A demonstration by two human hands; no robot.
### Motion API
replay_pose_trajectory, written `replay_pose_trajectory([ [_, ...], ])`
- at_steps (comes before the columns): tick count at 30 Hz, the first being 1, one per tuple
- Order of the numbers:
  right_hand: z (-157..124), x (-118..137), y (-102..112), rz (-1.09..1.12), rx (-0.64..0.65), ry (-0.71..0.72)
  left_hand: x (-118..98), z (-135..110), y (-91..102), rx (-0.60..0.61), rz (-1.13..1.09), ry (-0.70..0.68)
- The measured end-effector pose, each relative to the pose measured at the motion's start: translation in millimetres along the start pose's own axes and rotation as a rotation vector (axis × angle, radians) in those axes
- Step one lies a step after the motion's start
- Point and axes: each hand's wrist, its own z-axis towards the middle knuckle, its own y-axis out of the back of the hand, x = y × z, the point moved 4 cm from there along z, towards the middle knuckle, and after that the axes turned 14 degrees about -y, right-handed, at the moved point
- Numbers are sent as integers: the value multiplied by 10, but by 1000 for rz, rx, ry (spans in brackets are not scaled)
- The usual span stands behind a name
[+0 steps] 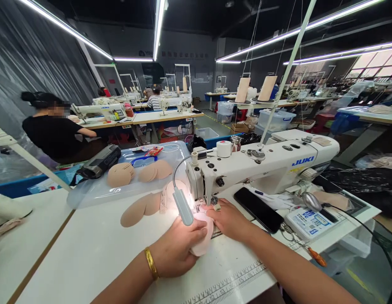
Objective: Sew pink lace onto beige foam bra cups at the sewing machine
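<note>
your left forearm comes in from the lower left, a gold bracelet (151, 264) at the wrist. your left hand (180, 245) lies back upward over the counter (97, 249), its fingers curled and grasping the pink cup piece (204, 240), thumb laid across the top. your right forearm reaches in from the lower right, and your right hand (229, 219) lies low, palm down, its fingers stretched toward the needle area of the white sewing machine (262, 164) and touching the upper end of the same piece. i cannot tell whether those fingers pinch it or only press it. the pink cup piece sits between your hands, its upper end just beside the needle area, under the glow of a grey lamp (183, 207).

the machine's arm reads "juki" in blue, and a second machine (97, 110) across the room bears the same name. ruler marks (234, 280) run along the counter's front edge. right of your right hand lie a black phone (257, 207) and a box (310, 223) with blue print too blurred to read. reddish characters (185, 55) on the far wall are too small to make out. beige pieces (132, 210) overlap on the counter left of the lamp.
</note>
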Motion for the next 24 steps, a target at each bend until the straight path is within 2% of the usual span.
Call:
replay_pose_trajectory([
  [2, 2, -13, 17, 2, -4, 7, 24, -26, 17, 14, -23, 32],
  [5, -15, -7, 41, 10, -38, 53, 102, -68, 53, 0, 86, 121],
  [10, -82, 95, 74, 51, -71, 161, 211, -85, -9, -118, 224, 53],
  [16, -8, 25, 14, 0, -38, 32, 249, -49, -66, -236, 226, -69],
  [20, 12, -25, 6, 5, -15, 3, 262, -33, -62, -245, 206, -55],
  [22, -3, -17, 34, 32, -23, 15, 260, -36, -79, -257, 217, -61],
  [24, -26, 6, 66, 64, -28, 50, 276, -44, -114, -270, 167, -10],
])
